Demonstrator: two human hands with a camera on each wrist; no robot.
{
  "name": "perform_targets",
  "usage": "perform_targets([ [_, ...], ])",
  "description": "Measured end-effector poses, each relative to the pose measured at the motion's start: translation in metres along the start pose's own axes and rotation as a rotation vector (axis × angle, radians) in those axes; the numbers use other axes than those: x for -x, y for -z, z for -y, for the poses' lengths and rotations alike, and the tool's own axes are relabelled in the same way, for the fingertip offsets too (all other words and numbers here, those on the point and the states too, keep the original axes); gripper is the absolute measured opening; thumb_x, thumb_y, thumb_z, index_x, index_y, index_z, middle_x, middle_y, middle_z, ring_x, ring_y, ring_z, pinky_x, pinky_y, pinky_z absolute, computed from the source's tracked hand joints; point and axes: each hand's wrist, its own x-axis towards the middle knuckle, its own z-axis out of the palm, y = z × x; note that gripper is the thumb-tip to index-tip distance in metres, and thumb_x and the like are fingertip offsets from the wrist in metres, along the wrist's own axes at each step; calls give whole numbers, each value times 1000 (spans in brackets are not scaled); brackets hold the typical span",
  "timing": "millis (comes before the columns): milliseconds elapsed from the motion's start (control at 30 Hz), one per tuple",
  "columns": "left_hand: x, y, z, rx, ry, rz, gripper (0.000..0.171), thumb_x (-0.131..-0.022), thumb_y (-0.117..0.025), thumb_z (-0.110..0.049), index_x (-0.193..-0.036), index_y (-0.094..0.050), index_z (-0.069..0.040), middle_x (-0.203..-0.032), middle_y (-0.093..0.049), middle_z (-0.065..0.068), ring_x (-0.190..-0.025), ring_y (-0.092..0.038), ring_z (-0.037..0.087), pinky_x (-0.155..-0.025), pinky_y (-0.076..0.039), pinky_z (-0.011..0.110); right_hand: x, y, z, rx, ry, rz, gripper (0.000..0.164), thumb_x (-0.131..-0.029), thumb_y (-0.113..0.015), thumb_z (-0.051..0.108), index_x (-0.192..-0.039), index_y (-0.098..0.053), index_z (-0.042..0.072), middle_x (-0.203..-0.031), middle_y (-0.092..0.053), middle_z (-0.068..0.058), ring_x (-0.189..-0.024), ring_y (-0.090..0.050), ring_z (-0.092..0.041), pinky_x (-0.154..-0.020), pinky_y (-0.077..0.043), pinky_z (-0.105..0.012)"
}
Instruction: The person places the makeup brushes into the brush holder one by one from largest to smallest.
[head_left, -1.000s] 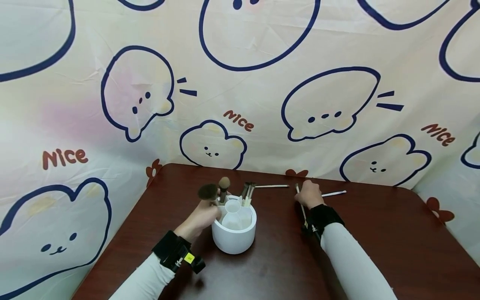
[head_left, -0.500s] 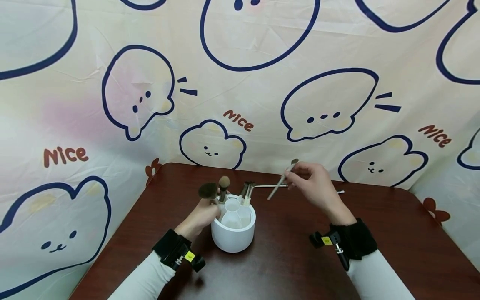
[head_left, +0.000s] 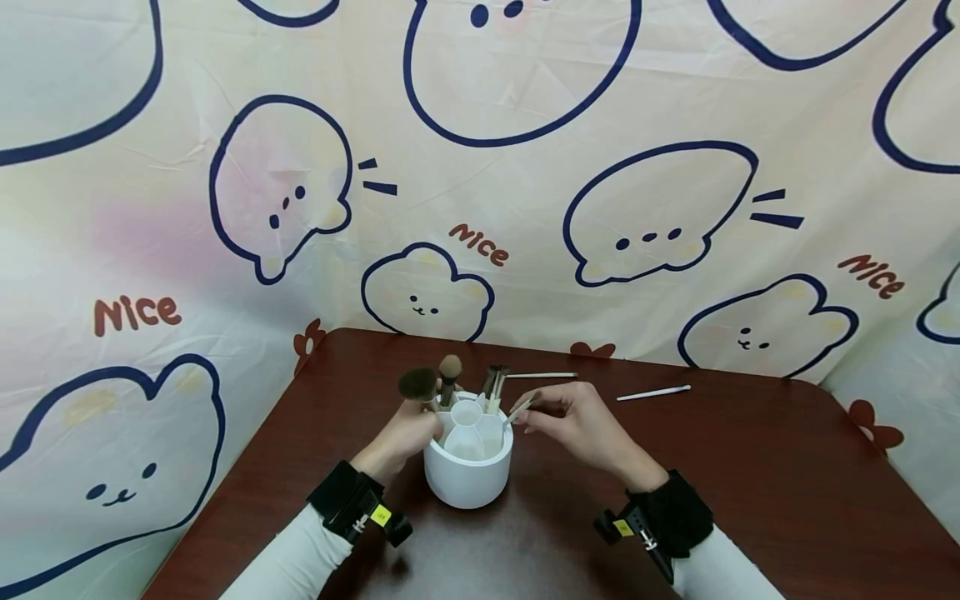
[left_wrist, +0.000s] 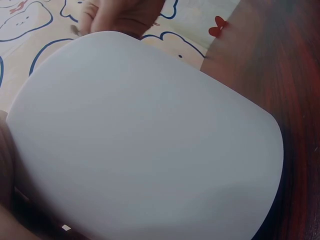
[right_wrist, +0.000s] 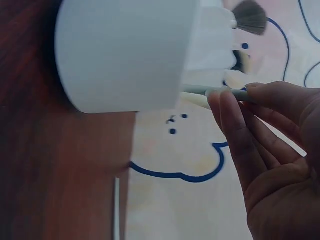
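A white round divided brush holder (head_left: 467,485) stands upright on the table, filling most of the left wrist view. My left hand (head_left: 405,432) grips its left side. A wide fluffy makeup brush (head_left: 417,384), a round-headed makeup brush (head_left: 450,367) and several slim brushes (head_left: 496,380) stand in it, bristles up. At the holder's right rim, my right hand (head_left: 581,419) pinches a slim makeup brush (right_wrist: 197,89) between thumb and fingers. The handle of that brush slants down into a right-hand compartment; fingers hide its bristles.
Two thin pale sticks lie toward the table's back: one stick (head_left: 542,375) behind the holder, another stick (head_left: 653,392) farther right. The dark wooden table (head_left: 750,483) meets a patterned cloth (head_left: 525,192) at its back edge.
My right hand has lifted the slim brush off the table and carried it left to the holder, handle end now inside the rim. The left hand has stayed on the holder.
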Motion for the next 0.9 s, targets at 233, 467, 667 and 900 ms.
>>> perform_targets([
  [233, -23, 2, 32, 12, -8, -16, 66, -57, -41, 13, -118, -56, -8, -123, -54, 6, -104, -43, 24, -80, -28, 41, -3, -12, -12, 97, -39, 25, 12, -86, -67, 15, -96, -73, 15, -95, -69, 2, -75, -58, -18, -61, -49, -30],
  [467, -22, 4, 34, 24, -4, -17, 67, -57, -40, 13, -119, -55, -7, -120, -55, 6, -101, -44, 24, -79, -28, 41, -4, -8, -13, 156, -88, 92, 21, -85, -68, 20, -105, -69, 24, -97, -62, 8, -78, -55, -16, -65, -48, -28],
  [667, -24, 6, 35, 17, 1, -24, 68, -57, -41, 14, -120, -55, -7, -123, -55, 5, -104, -44, 23, -81, -29, 40, -10, 21, -20, 256, -72, 51, 26, -86, -67, 17, -111, -64, 23, -99, -64, 3, -85, -59, -12, -72, -50, -31],
  [900, -11, 9, 19, 26, 12, -11, 65, -58, -41, 15, -120, -53, -1, -124, -54, 10, -105, -46, 24, -81, -30, 39, -29, 42, -66, 374, -247, 14, 34, -92, -58, 18, -125, -54, 8, -102, -61, -6, -93, -58, -22, -78, -46, -38],
])
